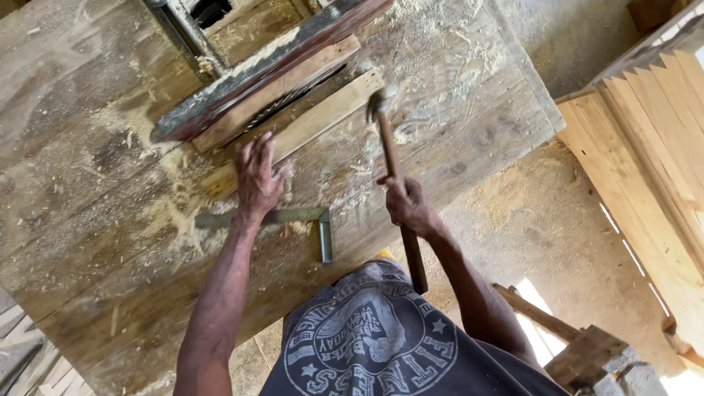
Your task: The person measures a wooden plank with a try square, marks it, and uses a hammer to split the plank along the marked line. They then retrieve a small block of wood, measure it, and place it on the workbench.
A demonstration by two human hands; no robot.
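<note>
A pale wooden strip [315, 121] lies slantwise on a worn wooden workbench [88, 242], beside a dark-edged fence over a saw slot [282, 103]. My left hand [257, 176] presses flat on the lower end of the strip. My right hand [405, 205] grips the wooden handle of a hammer [389, 139]. The hammer's metal head rests at the strip's upper end. A metal try square [308, 218] lies on the bench just below my left wrist.
Sawdust and shavings cover the bench around the slot. A stack of pale planks [653, 154] leans at the right. Loose wooden offcuts [579, 352] lie on the dusty floor at the lower right.
</note>
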